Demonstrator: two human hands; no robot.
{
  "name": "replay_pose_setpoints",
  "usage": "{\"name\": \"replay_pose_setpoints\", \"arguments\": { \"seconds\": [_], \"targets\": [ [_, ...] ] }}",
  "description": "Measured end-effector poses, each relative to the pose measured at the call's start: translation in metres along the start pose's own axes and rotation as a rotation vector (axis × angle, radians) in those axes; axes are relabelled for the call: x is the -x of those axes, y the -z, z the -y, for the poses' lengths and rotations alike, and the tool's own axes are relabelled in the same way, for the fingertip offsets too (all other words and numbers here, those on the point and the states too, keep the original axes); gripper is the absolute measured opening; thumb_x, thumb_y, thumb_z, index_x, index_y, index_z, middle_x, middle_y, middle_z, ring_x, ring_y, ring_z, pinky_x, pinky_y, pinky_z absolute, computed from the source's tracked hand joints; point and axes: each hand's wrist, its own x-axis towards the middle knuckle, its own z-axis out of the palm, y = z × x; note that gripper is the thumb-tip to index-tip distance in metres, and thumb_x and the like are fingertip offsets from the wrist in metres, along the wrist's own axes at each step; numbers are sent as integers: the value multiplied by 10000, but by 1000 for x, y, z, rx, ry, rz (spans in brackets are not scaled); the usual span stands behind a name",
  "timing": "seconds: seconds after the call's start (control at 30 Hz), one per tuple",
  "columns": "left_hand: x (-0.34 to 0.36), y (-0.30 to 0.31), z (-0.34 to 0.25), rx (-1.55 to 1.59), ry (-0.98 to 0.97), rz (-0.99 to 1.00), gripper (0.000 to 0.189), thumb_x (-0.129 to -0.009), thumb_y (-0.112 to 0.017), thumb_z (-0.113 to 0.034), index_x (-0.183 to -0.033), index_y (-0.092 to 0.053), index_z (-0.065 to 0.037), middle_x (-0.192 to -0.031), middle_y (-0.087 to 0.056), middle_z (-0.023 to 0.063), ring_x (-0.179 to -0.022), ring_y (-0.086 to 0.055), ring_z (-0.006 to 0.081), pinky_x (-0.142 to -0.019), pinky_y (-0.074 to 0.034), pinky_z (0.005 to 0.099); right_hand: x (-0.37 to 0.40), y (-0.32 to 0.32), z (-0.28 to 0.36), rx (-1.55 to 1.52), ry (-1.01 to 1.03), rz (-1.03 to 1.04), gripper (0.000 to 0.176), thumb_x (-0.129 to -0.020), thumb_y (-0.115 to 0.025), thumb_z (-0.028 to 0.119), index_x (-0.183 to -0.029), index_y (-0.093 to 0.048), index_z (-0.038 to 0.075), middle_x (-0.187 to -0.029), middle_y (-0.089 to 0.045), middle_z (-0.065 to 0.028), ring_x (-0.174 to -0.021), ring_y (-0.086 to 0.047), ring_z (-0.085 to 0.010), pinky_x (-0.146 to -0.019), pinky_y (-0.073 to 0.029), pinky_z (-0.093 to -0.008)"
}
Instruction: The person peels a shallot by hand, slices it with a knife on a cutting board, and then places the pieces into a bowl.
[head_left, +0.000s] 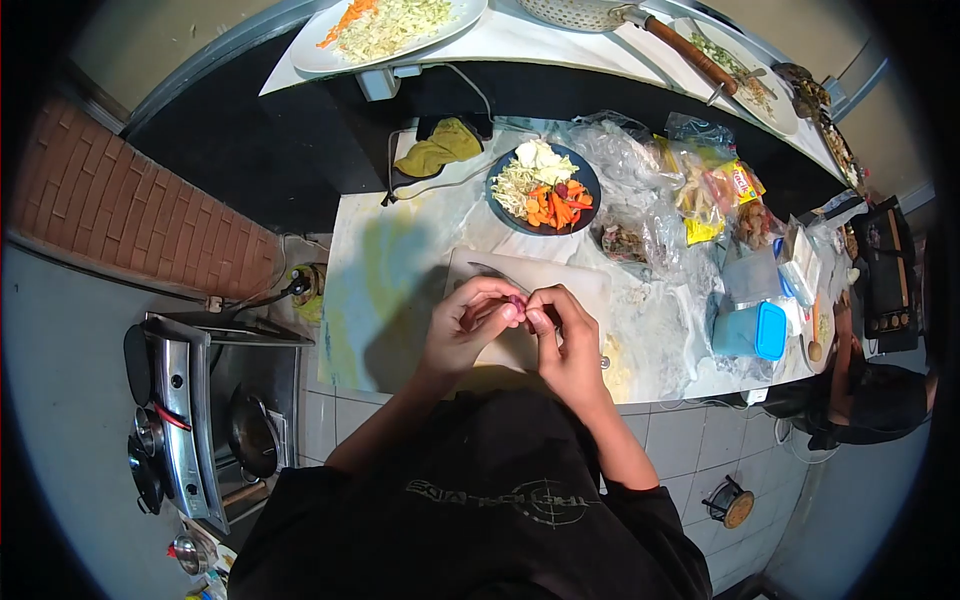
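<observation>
Between my two hands, above the white cutting board (580, 284), is a small purple-red piece, perhaps a shallot (517, 301). My left hand (468, 325) has its thumb and fingers closed on the piece. From the other side my right hand (566, 345) pinches at it with thumb and forefinger, the fingertips of both hands nearly touching. A knife (487, 269) lies on the board just behind my hands, partly hidden by them. Behind the board stands a dark plate (500, 208) with sprouts, cut carrots and pale cabbage.
Plastic bags (650, 215) cover the table's right part, near a blue-lidded container (770, 331). A green cloth (440, 148) lies at the back. Above is a shelf with a white platter (465, 12) and a strainer (570, 12). A stove (180, 420) stands left; another person (880, 400) is far right.
</observation>
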Motion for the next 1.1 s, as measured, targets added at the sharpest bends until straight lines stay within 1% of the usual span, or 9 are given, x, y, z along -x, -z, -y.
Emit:
{"name": "replay_pose_setpoints", "arguments": {
  "seconds": [0.13,0.33,0.4,0.53,0.67,0.73,0.83,0.97,1.1],
  "targets": [
    [7,8,10,-1,20,-44,201,-938,-567,0,-1138,-571,25,-1043,-633,95,-953,-609,139,-859,-492,290,8,2,-14,-231,-172,-29,34,-892,-576,-29,-924,-589,-24,-828,-628,-104,-736,-624,-190,-687,-491,-304],
    [13,19,1,-68,83,-92,192,-938,-551,3,-1128,-581,15,-1034,-636,93,-908,-607,145,-837,-481,289,-17,120,-65,520,9,-622,37,-890,-636,35,-897,-649,0,-882,-674,-84,-746,-598,-126,-686,-472,-280],
    [13,21,-2,-54,100,-127,170,-939,-555,-5,-1106,-587,3,-1021,-628,85,-905,-604,143,-834,-482,285,-35,142,-89,635,19,-639,37,-837,-665,44,-845,-659,8,-759,-642,-100,-737,-604,-241,-695,-458,-374],
    [13,41,3,55,125,-129,142,-947,-559,-26,-1084,-591,-9,-1026,-619,64,-915,-600,133,-848,-486,281,-46,149,-137,1005,-21,-540,75,-843,-668,87,-887,-648,30,-736,-618,-91,-786,-586,-284,-761,-419,-431],
    [13,60,5,302,264,-204,174,-961,-557,-55,-1127,-596,-18,-1065,-611,39,-959,-588,113,-895,-476,260,-36,146,-130,1108,-268,-473,124,-853,-622,126,-957,-626,60,-938,-606,-104,-887,-557,-307,-780,-384,-461],
    [8,65,2,328,302,-212,190,-963,-559,-61,-1145,-598,-23,-1088,-613,38,-988,-579,103,-912,-467,251,-30,142,-117,1203,-55,-581,136,-855,-597,122,-974,-625,62,-1029,-591,-129,-933,-534,-320,-781,-385,-469],
    [1,70,-3,315,294,-177,203,-964,-558,-63,-1158,-610,-31,-1104,-608,40,-1037,-558,96,-951,-443,245,2,102,-112,924,63,-371,201,-840,-600,81,-1028,-602,9,-1070,-577,-219,-954,-530,-405,-851,-415,-498],
    [-8,76,-5,363,262,-110,214,-971,-549,-68,-1181,-573,-38,-1067,-603,44,-1021,-550,112,-953,-435,262,44,23,-117,976,-167,48,432,-838,-682,342,-1100,-560,21,-1092,-538,-183,-950,-530,-372,-797,-444,-465],
    [-13,81,-1,412,229,-76,168,-992,-505,-74,-1150,-527,-21,-1039,-559,65,-976,-532,137,-952,-429,256,60,-1,-128,985,-208,28,369,-846,-671,266,-1084,-545,13,-1055,-526,-176,-941,-521,-361,-808,-439,-464]
  ]
}}
